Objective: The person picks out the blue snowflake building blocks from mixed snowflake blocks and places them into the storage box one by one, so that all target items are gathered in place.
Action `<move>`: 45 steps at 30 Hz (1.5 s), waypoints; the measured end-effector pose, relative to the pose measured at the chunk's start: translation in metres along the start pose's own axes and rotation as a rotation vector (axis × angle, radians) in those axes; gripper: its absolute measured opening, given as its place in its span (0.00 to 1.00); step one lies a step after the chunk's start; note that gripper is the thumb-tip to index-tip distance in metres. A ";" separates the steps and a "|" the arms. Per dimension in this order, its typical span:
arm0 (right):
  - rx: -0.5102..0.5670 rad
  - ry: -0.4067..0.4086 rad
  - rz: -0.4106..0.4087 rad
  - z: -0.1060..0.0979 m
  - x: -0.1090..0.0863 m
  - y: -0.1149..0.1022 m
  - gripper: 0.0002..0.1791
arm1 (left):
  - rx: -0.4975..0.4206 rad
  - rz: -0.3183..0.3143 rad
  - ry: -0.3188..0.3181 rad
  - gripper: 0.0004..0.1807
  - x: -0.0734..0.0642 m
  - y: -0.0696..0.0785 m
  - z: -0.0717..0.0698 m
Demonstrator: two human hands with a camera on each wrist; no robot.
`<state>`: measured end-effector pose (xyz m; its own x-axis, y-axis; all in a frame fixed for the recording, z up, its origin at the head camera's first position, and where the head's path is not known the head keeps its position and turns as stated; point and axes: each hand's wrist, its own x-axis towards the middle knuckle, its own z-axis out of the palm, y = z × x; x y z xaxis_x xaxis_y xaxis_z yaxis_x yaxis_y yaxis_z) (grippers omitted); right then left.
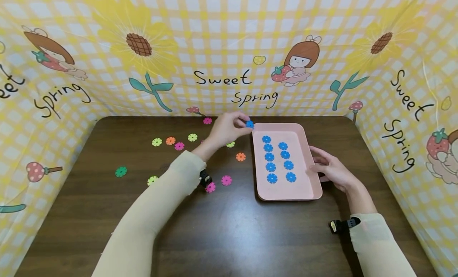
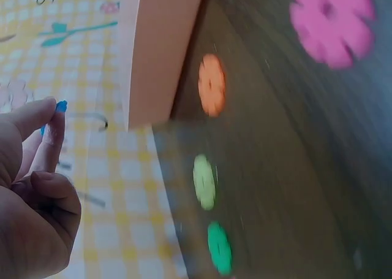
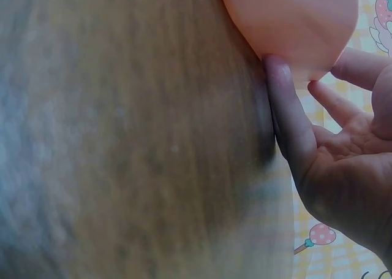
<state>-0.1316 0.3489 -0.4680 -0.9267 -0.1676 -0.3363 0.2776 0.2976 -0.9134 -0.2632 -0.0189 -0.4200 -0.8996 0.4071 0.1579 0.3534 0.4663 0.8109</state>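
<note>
My left hand pinches a blue snowflake disc between thumb and fingertips. It hovers by the far left corner of a pink tray; in the left wrist view the disc is partly covered by the fingers. Inside the tray lie several blue snowflake discs in two columns, the left one longer than the right. My right hand rests against the tray's right side, fingers fairly straight. In the right wrist view its thumb and fingertips touch the tray's outer wall.
Left of the tray, loose discs are scattered on the dark wooden table: orange, pink, yellow-green and dark green. My left forearm passes over some of them. A yellow checked cloth encloses the table's back and sides.
</note>
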 end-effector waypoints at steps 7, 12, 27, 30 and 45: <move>-0.008 0.007 0.005 0.001 0.000 0.001 0.43 | -0.007 -0.050 -0.064 0.18 0.020 0.012 0.039; -0.005 0.005 0.000 0.001 0.001 0.001 0.43 | 0.019 -0.091 -0.079 0.18 0.031 0.016 0.064; -0.001 0.012 -0.003 -0.003 0.000 0.001 0.43 | 0.164 -0.209 -0.091 0.16 0.048 0.027 0.111; 0.001 0.011 -0.004 -0.002 0.000 0.002 0.42 | 0.214 -0.214 -0.089 0.16 0.049 0.028 0.117; 0.020 0.002 -0.018 -0.002 0.000 0.003 0.42 | 0.356 -0.203 -0.146 0.15 0.056 0.024 0.129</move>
<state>-0.1313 0.3521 -0.4706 -0.9322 -0.1710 -0.3190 0.2656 0.2757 -0.9238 -0.2718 0.1165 -0.4641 -0.9235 0.3737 -0.0867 0.2622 0.7799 0.5683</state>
